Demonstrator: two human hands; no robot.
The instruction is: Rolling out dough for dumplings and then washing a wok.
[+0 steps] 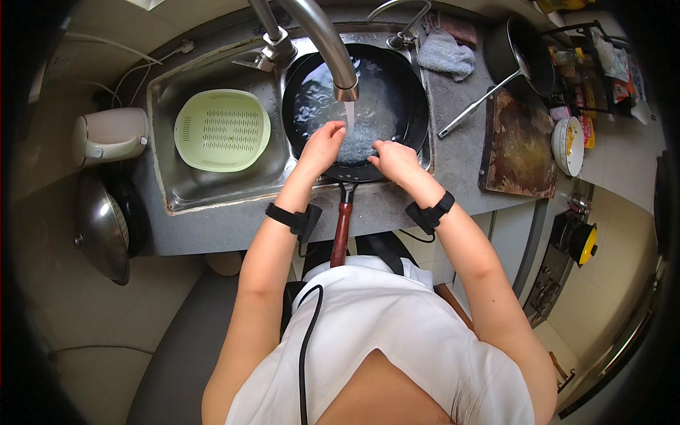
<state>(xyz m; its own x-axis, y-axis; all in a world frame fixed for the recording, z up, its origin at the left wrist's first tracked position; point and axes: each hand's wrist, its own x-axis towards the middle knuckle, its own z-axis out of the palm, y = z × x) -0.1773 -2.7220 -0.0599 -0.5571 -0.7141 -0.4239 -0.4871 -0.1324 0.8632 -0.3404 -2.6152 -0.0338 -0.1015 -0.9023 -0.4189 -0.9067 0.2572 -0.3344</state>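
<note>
A large black wok [417, 101] rests over the right sink basin, with rippling water [358, 142] inside. Its wooden handle [342, 234] points back towards my body. From the curved metal faucet [347, 87] a stream of water runs into the wok. My left hand [325, 144] hovers over the wok beside the stream, fingers bent and holding nothing visible. Over the wok's near right side is my right hand [396, 159], with a gap between thumb and forefinger and nothing seen in it. Neither palm shows.
In the left basin [228, 188] lies a pale green colander [231, 133]. An electric kettle [111, 135] and a metal lid [103, 234] stand left. Right are a grey cloth [446, 56], a dark saucepan [496, 56], a worn cutting board [518, 143] and a white bowl [564, 149].
</note>
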